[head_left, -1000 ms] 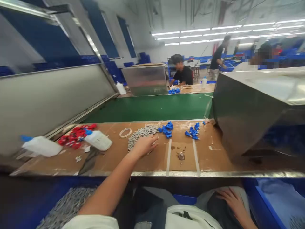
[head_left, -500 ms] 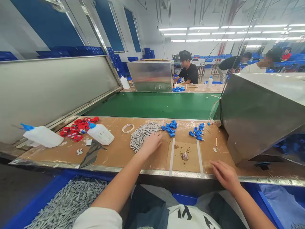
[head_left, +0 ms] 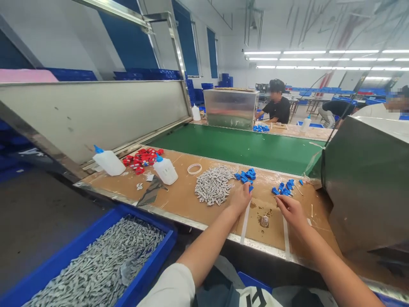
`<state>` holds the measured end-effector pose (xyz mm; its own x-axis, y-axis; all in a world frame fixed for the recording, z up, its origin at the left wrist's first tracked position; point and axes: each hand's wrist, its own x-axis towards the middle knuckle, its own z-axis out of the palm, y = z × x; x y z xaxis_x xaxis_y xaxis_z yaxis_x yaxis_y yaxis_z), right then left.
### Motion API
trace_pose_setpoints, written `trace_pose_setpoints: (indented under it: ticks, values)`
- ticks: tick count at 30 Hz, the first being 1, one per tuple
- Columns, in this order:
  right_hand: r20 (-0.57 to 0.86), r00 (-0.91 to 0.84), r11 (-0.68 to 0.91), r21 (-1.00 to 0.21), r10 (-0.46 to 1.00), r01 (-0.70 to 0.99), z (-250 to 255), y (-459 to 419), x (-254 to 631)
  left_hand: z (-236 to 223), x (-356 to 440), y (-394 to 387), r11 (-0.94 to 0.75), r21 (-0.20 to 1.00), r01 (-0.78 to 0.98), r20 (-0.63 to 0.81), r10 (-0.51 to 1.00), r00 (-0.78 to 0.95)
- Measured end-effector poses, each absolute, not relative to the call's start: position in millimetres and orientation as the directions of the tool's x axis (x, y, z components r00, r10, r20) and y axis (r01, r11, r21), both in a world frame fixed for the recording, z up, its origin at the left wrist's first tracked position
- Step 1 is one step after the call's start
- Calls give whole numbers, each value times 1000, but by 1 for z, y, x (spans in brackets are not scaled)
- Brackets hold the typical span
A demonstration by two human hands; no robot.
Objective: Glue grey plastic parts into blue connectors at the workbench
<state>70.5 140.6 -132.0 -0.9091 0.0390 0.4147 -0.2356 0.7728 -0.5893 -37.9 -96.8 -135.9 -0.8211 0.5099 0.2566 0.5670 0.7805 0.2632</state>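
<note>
My left hand (head_left: 241, 198) reaches over the table with its fingers closed on a small blue plastic piece (head_left: 251, 188), at the near edge of a loose group of blue pieces (head_left: 246, 175). Beside that hand, on its left, lies a heap of small grey plastic pieces (head_left: 212, 186). My right hand (head_left: 291, 212) is pinched, thumb against fingers, just in front of a second group of blue pieces (head_left: 283, 187). What it holds, if anything, is too small to make out. Between the hands a small round container (head_left: 264, 221) stands on the stained board, bordered by white tape strips.
White bottles with blue caps (head_left: 110, 163) (head_left: 166, 171), red pieces (head_left: 143, 158) and a tape ring (head_left: 194, 169) lie left. A blue bin (head_left: 171, 238) of grey pieces sits below the table. Beyond runs a green belt (head_left: 223, 143); a metal housing (head_left: 367, 183) stands right.
My left hand has moved from the grey heap to the blue pieces. The right hand has risen from the table's front edge and closed into a pinch. The view has swung left.
</note>
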Motion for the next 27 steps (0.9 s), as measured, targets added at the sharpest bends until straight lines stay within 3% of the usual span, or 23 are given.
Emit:
trace_pose_setpoints:
  ticks: [2,5,8,15,19,22,27]
  values:
    - [381,-922,807,-523,-64,-273,-117,126,40,-144,-23,-109,724,356,591,355,480,-802]
    - [226,-934,881,-328,-278,-342,-103,91,-14,-157,-7,-127,589,498,636,481,423,-768]
    - [187,-921,895,-234,-343,-381,-103,55,-60,-164,-7,-139,555,585,592,464,370,-805]
    - [262,-929,950,-97,-263,-296,-122,83,-69,-159,-22,-147,416,776,474,399,258,-880]
    - [415,-910,991,-132,24,-35,-142,154,-23,-160,-24,-143,389,806,447,362,274,-891]
    - [331,-922,970,-203,198,135,-161,184,-3,-164,-25,-138,395,789,470,326,379,-866]
    - [226,-950,965,-197,218,174,-167,184,-48,-171,-29,-136,446,723,528,308,476,-824]
